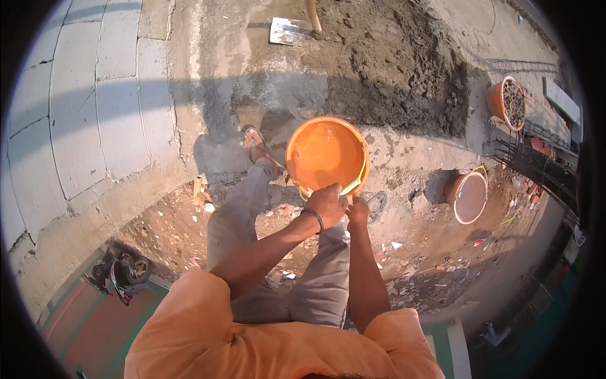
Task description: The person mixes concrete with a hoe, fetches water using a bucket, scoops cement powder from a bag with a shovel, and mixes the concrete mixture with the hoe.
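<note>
An orange bucket [323, 151] stands upright in front of me, wet and shiny inside, with what looks like water in it. Its wire handle lies toward the near right rim and carries a pale green grip [351, 186]. My left hand [326, 203], with a dark band at the wrist, is closed round the handle by that grip. Close beside it, just outside the near rim, my right hand [358, 211] has its fingers curled in; what they hold is hidden. Both hands nearly touch each other.
Beyond the bucket spreads wet grey mortar [398, 63], with a shovel blade [287, 31] at its left. Right are a second bucket [471, 199], a tub of gravel [513, 104] and steel bars [530, 161]. A block wall [69, 114] runs along the left; rubble covers the ground near my legs.
</note>
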`<state>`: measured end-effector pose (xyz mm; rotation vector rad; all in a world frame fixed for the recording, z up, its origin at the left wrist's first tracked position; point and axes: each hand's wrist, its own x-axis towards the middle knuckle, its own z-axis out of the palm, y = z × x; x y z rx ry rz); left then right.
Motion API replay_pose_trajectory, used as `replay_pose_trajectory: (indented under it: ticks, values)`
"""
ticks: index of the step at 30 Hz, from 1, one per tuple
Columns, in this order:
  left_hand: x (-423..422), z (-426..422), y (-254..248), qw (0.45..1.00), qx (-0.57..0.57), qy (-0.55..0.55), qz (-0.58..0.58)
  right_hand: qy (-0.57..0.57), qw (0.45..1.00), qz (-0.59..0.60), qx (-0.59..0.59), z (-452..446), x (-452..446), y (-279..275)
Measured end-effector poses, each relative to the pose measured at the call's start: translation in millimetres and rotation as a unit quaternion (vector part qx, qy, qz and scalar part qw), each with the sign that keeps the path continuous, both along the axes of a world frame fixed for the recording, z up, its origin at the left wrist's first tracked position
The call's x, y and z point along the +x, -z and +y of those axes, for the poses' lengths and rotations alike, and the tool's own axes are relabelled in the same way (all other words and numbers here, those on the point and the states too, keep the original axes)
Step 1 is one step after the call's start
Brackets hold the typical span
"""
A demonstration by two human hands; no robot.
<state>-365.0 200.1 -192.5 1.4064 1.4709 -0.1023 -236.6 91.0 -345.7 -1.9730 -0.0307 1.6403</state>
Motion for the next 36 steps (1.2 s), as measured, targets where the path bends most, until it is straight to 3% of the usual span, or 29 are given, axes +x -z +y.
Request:
replay_pose_trajectory:
  ticks: [1,2,4,5,6,9,13,14,17,18,20,21,22,25,27,30,33,36]
  values:
    - [5.1,-4.3,-2.9,1.000,0.008,0.004,0.010,-0.022,0.998,-0.055,-0.012,-7.7,4.0,-10.1]
    - [11.0,-10.9,-5.7,1.000,0.010,0.019,0.012,0.118,0.992,-0.029,0.020,-8.9,0.6,-36.9]
    - [29.3,-20.9,-9.3,0.998,0.048,0.021,-0.045,0.191,0.971,0.125,0.073,-12.9,9.5,-83.1]
    - [38.2,-15.3,-10.8,0.998,-0.030,0.063,0.000,0.238,0.949,0.186,0.094,2.0,10.7,-118.5]
    - [47.4,-12.6,-11.6,0.993,-0.036,0.110,-0.010,0.298,0.924,0.226,0.080,7.8,10.7,-129.0]
    - [80.3,-13.9,-4.2,0.982,-0.046,0.185,0.007,0.419,0.829,0.324,0.180,13.8,11.2,-127.9]
    - [120.4,-42.4,-0.4,0.954,-0.079,0.290,0.006,0.552,0.784,0.196,0.204,-22.5,18.7,-111.7]
    - [124.2,-59.2,11.7,0.948,-0.077,0.310,-0.004,0.572,0.762,0.197,0.230,-33.9,24.8,-111.3]
    - [145.7,-81.9,24.8,0.931,-0.044,0.360,-0.046,0.625,0.746,0.156,0.166,-51.1,52.2,-116.5]
    - [159.1,-73.3,12.6,0.918,-0.067,0.389,-0.041,0.623,0.731,0.183,0.209,-57.1,63.6,-98.6]
    - [163.2,-70.6,7.6,0.910,0.101,0.391,-0.089,0.660,0.711,0.136,0.201,-60.6,91.1,-70.7]
    - [158.5,-67.9,3.8,0.898,0.184,0.387,-0.102,0.640,0.738,0.107,0.185,-64.8,109.0,-49.4]
    - [153.4,-58.5,-3.5,0.933,0.129,0.311,-0.129,0.667,0.731,0.074,0.123,-52.5,123.2,-45.6]
    - [90.7,-36.2,21.4,0.965,0.119,0.229,-0.054,0.659,0.748,0.040,0.076,-52.4,160.0,-10.4]
    - [27.8,-21.8,51.5,0.962,0.200,0.177,0.056,0.638,0.766,0.035,0.061,-74.2,174.4,29.0]
    - [-68.4,33.9,71.2,0.951,0.232,0.092,0.181,0.608,0.789,0.034,0.079,-111.4,198.9,71.3]
    - [-111.0,129.4,45.5,0.926,0.318,0.017,0.203,0.575,0.816,0.032,0.059,-119.9,207.7,74.8]
    - [-118.3,256.7,33.0,0.854,0.477,0.051,0.203,0.509,0.856,0.044,0.079,-145.9,216.4,103.0]
